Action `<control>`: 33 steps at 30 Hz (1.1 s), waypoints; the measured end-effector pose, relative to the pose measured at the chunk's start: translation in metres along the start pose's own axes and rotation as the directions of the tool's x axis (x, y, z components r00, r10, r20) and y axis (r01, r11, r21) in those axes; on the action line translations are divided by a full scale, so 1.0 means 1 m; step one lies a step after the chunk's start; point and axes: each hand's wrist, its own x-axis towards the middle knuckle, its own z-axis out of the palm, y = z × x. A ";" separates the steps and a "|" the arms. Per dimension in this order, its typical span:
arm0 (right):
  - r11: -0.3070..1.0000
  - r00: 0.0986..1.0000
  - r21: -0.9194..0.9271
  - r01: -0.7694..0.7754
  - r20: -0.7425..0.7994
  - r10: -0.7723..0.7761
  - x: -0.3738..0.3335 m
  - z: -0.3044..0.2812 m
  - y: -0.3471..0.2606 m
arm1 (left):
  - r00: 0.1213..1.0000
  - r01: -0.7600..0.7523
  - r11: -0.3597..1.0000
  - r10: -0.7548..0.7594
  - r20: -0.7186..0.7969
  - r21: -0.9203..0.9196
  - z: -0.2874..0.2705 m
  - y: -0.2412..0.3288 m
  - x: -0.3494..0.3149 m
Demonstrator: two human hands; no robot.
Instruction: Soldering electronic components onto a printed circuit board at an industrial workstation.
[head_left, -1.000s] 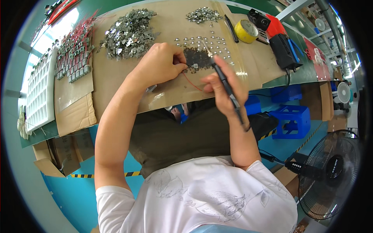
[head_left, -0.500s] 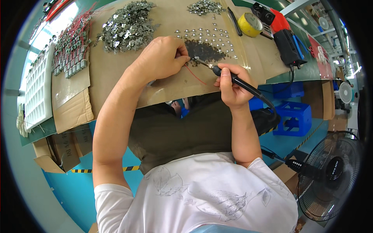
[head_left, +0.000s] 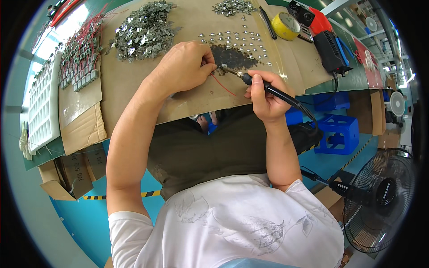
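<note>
My right hand is closed round the black handle of a soldering iron. The iron's metal tip points left and meets a small silvery metal piece just beside my left fingertips. My left hand is pinched; a thin red wire comes out from under its fingers and trails toward the right. What else those fingers grip is hidden behind them. Beyond the tip, a scorched dark patch marks the cardboard sheet. Rows of small metal pieces stand along the far side of that patch.
A heap of flat metal pieces lies far left, a smaller pile at the back. Wired small motors and a white gridded tray sit left. Yellow tape, a black pen and a black box stand right.
The view has shifted slightly. Both hands, the soldering iron and the red wire keep nearly the same places, the iron's tip still at the left fingertips.
</note>
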 end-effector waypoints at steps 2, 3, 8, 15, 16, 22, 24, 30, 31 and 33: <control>1.000 1.000 0.009 -0.012 -0.004 0.012 0.000 0.001 0.001 | 1.000 -0.007 1.000 0.007 -0.002 0.010 0.001 -0.001 0.000; 1.000 1.000 0.009 -0.012 -0.004 0.012 0.000 0.001 0.001 | 1.000 -0.007 1.000 0.007 -0.002 0.011 0.001 -0.001 0.000; 0.999 0.999 0.022 -0.038 -0.023 0.039 -0.002 0.001 0.003 | 0.999 -0.039 0.999 0.040 -0.035 0.032 0.004 -0.003 0.000; 1.000 1.000 0.008 -0.028 -0.005 0.028 -0.001 0.000 0.000 | 0.996 -0.068 0.997 0.070 -0.056 0.037 0.004 -0.002 -0.001; 1.000 1.000 0.004 -0.018 0.004 0.018 -0.001 0.000 0.001 | 0.996 -0.066 0.997 0.068 -0.056 0.040 0.004 -0.001 -0.001; 1.000 1.000 0.005 -0.004 0.005 0.004 0.000 0.000 0.000 | 0.995 -0.075 0.996 0.078 -0.067 0.051 0.005 -0.001 -0.001; 1.000 1.000 0.002 -0.002 0.007 0.002 0.000 0.001 0.000 | 0.995 -0.076 0.996 0.080 -0.068 0.055 0.005 0.000 -0.001; 0.996 0.998 0.063 -0.061 0.017 0.060 -0.003 -0.001 -0.001 | 0.995 -0.065 0.997 0.069 -0.076 0.051 0.005 0.000 -0.001; 0.988 0.996 0.128 -0.084 -0.017 0.086 -0.003 -0.001 -0.001 | 0.995 -0.065 0.997 0.068 -0.072 0.049 0.004 0.000 -0.001; 0.976 0.994 0.196 -0.095 -0.031 0.103 0.000 -0.002 0.001 | 0.995 -0.065 0.997 0.068 -0.073 0.050 0.004 0.001 -0.001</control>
